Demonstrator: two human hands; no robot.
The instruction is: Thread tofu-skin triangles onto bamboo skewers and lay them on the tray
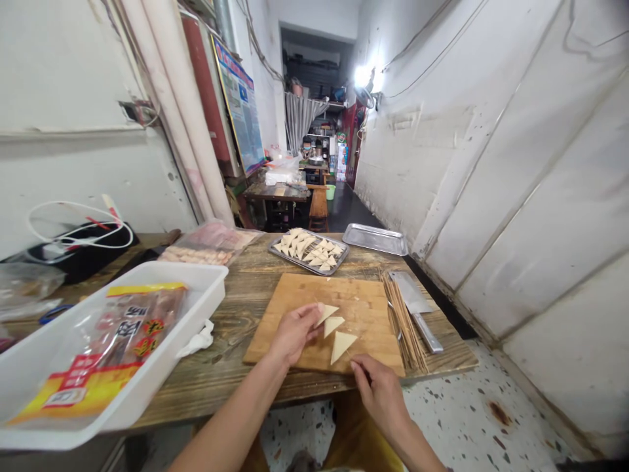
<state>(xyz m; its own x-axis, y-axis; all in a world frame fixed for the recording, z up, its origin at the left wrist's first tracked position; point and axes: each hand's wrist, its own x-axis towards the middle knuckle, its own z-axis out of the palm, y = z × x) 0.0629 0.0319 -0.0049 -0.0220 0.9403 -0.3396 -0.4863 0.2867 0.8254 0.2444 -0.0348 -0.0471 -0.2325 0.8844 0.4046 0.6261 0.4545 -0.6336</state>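
Note:
On the wooden cutting board (pixel 280 292) lie pale triangular slices that look like tofu. My left hand (pixel 296 331) pinches one triangular slice (pixel 328 313) between thumb and fingers, above the board's middle. Another small slice (pixel 333 326) is just below it, and a larger slice (pixel 343 346) lies nearer to my right hand. At the board's front edge my right hand (pixel 376 380) is closed, thumb against forefinger, on the end of a thin skewer that points at the larger slice. Most of that skewer is hidden. Crumbs dot the board.
A bundle of bamboo skewers (pixel 403 321) and a cleaver (pixel 411 295) lie at right. Behind the board stand a metal tray (pixel 310 267) of skewered triangles and another metal tray (pixel 376 239). At left are a white bin (pixel 196 298) with packaged sausages (pixel 132 328) and bagged meat (pixel 206 239).

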